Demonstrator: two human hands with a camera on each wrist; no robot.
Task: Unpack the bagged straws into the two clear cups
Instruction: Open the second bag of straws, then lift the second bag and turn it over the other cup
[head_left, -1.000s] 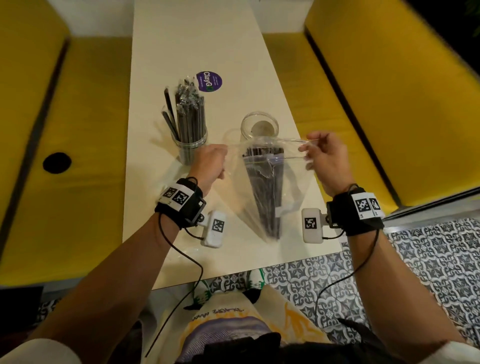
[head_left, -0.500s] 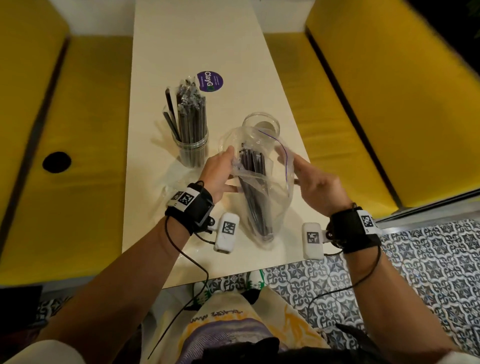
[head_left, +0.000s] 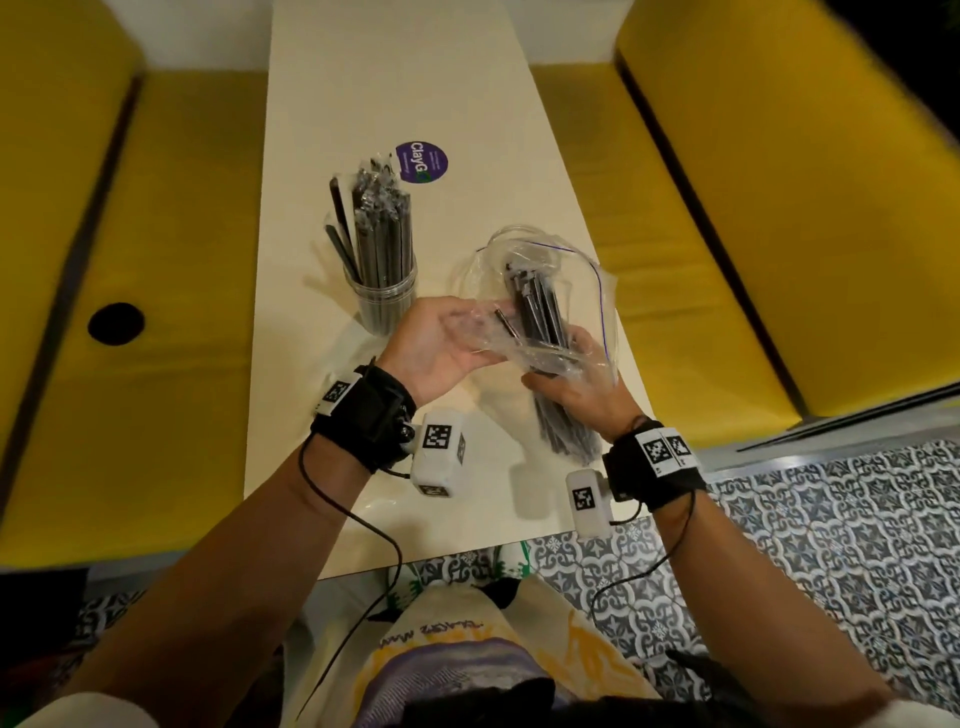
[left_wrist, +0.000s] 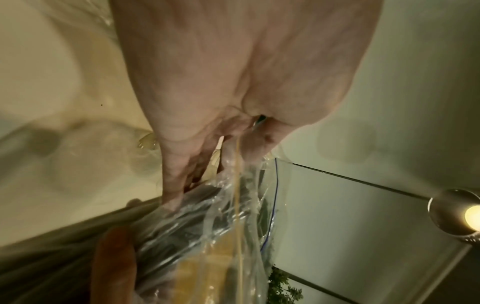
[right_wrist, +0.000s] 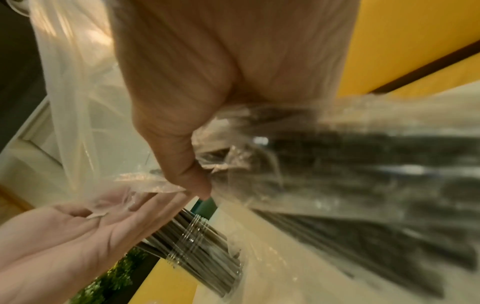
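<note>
A clear zip bag (head_left: 589, 291) of dark straws (head_left: 540, 312) is held above the table, mouth pointing away from me. My right hand (head_left: 576, 389) grips the straw bundle through the film near its middle; the wrist view shows the right hand (right_wrist: 207, 82) closed round the bag (right_wrist: 259, 144). My left hand (head_left: 447, 343) lies palm up, its straight fingers touching the bag's loose mouth. One clear cup (head_left: 387, 301), packed with straws, stands to the left. The other cup is almost wholly hidden behind the bag.
A narrow cream table (head_left: 415, 78) runs away from me, with a purple round sticker (head_left: 422, 162) behind the filled cup. Yellow benches (head_left: 156, 260) flank both sides. The table's near edge is just below my wrists, over patterned floor tiles (head_left: 779, 545).
Both hands stopped stretching the bag's mouth apart. My right hand dropped to grip the bundle through the film, my left turned palm up at the opening, and the bag now covers the second cup.
</note>
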